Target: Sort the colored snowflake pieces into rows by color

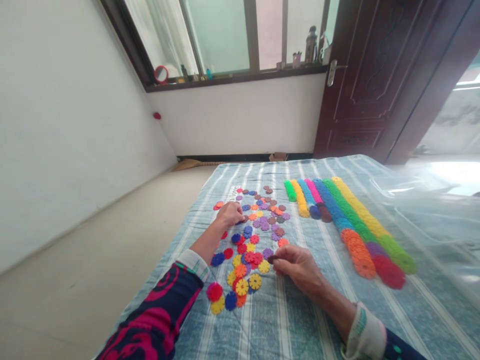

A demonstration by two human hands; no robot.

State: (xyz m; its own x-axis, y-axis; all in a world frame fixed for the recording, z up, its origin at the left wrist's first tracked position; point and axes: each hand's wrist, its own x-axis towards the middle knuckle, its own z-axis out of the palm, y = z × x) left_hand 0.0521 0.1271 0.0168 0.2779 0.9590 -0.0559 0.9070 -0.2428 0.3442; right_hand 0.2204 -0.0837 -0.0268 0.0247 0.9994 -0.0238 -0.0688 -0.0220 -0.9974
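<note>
Many notched plastic discs in red, yellow, blue, orange, purple and brown lie loosely scattered on a striped blue-and-white cloth [311, 310]. My left hand [230, 215] reaches to the far left side of the scatter, fingers pinched on a brown disc [243, 219]. Nearer to me, at the right edge of the scatter, my right hand [300, 265] holds a dark brown disc [271, 259] between thumb and fingers. A yellow disc [255, 281] and a blue disc [231, 300] lie close to the front. Fingertips partly cover both held discs.
Overlapping rows of same-coloured discs lie at the right, including a yellow row [352, 205] and a blue row [330, 200]. See-through plastic [423, 200] stands at the far right. Beyond the cloth are a wall, a windowsill [240, 79] with small items, and a brown door [360, 95].
</note>
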